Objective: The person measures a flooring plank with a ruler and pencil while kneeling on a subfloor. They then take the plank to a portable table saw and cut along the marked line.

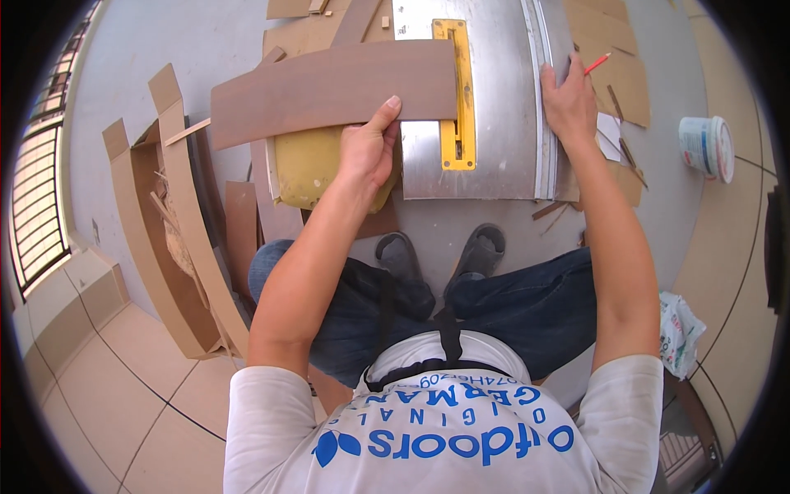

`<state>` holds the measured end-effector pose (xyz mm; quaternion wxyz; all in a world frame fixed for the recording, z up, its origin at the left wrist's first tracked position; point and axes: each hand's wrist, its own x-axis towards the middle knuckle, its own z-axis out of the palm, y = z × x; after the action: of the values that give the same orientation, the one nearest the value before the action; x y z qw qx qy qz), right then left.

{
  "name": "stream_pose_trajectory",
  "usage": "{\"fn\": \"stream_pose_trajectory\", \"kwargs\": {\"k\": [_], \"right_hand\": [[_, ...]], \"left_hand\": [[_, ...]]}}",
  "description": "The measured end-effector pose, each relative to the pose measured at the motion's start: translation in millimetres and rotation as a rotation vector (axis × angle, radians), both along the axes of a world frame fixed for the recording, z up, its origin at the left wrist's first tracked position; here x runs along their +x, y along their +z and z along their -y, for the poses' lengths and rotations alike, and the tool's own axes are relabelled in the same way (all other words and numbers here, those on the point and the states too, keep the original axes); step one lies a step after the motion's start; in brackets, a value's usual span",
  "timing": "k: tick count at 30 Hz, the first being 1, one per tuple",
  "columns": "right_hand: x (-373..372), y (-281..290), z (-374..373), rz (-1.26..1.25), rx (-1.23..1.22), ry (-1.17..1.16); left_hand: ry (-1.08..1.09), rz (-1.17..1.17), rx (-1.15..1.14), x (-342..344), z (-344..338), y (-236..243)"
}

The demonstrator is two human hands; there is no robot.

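Observation:
My left hand (367, 151) grips the near edge of a brown wooden plank (321, 86), thumb on top and fingers underneath. The plank's right end lies over the yellow slotted insert (461, 152) of a metal table saw top (506, 107). Its left part reaches out past the saw, above a yellow-green casing (306, 169). On the right, my right hand (571, 105) rests against the long metal fence (541, 123), its fingers curled at the rail. A red pencil (599, 63) sticks out from between those fingers. The plank hides part of the insert's slot.
At the left stands a long open cardboard box (148, 222) with wood scraps inside. Cardboard sheets (629, 90) and thin offcuts lie right of the saw. Farther right is a white bucket (706, 148); a white plastic bag (681, 333) lies near my right side. A railing (39, 198) borders the left.

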<state>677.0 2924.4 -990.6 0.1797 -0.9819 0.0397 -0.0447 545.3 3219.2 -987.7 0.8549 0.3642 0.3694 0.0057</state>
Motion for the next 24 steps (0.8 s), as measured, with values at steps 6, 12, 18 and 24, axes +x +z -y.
{"fn": "stream_pose_trajectory", "kwargs": {"k": [6,12,18,24], "right_hand": [[0.9,1.1,-1.2,-0.017,-0.010,0.000],[0.5,3.4,-2.6,-0.042,0.001,-0.017],[0.8,-0.7,-0.6,0.004,-0.005,0.004],[-0.5,0.0,-0.1,-0.006,0.001,-0.001]], "left_hand": [[0.003,-0.010,-0.014,-5.9,-0.4,1.0],[-0.001,-0.010,-0.008,-8.7,-0.5,-2.8],[-0.018,-0.004,-0.009,-12.4,-1.2,-5.1],[-0.019,-0.012,-0.004,-15.3,1.3,-1.1]]}}
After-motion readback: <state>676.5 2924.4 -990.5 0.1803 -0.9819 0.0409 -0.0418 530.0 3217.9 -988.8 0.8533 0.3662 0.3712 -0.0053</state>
